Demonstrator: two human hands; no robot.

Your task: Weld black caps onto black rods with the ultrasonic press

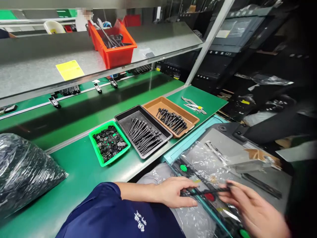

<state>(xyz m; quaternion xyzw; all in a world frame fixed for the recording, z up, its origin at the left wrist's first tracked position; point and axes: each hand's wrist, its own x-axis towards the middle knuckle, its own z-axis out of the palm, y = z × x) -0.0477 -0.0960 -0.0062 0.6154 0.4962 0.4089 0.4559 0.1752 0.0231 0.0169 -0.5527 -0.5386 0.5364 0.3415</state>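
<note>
Clock read from mid-view. Thin black rod point(218, 190) at 5 o'clock, between the two hands, above a red disc point(210, 197). Right hand point(256, 205), past 4: thumb and fingertips pinching the rod's far end, blurred. Left hand point(170, 192), between 5 and 6: thumb parted from fingers, rod's other end in the gap; cannot tell whether gripped. Green tray point(102, 162) of small black parts at 8; orange bin point(119, 59) at 11.

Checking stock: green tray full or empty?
Well filled, not empty: small black parts cover nearly the whole floor of the green tray. Cannot tell how deep they lie.
</note>
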